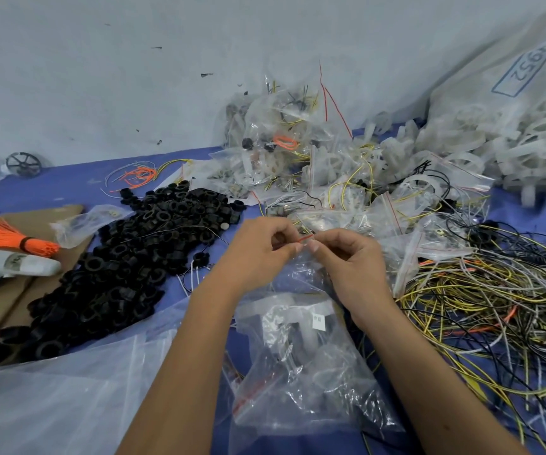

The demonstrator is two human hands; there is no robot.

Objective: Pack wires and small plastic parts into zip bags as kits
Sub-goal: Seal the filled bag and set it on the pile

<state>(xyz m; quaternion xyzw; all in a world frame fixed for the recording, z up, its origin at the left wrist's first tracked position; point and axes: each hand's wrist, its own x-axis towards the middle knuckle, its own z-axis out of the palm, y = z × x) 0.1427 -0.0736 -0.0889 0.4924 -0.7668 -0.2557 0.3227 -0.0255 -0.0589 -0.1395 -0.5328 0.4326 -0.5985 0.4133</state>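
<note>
Now, working from the left: your left hand (266,239) has its fingers curled, pinching the red-striped seal of the zip bag (293,326), and your right hand (342,254) pinches the same strip just beside it, so both hands hold the mouth between them. The bag hangs from that strip down toward the near edge of the bench (68,188), and it looks already loaded with pale plastic parts; I cannot make out whether wires are inside. This looks like the sealing step, though the mouth may equally be held apart for filling. To close it well, keep the 2 lips lined up, start at one end and run your thumbs along the strip so no gap stays. Check that no wire end crosses the seal.

The black rings (127,254) lie toward the left of the bench, the packed kits (297,152) are heaped at the far edge, and the loose wires (481,290) sprawl on the right.
</note>
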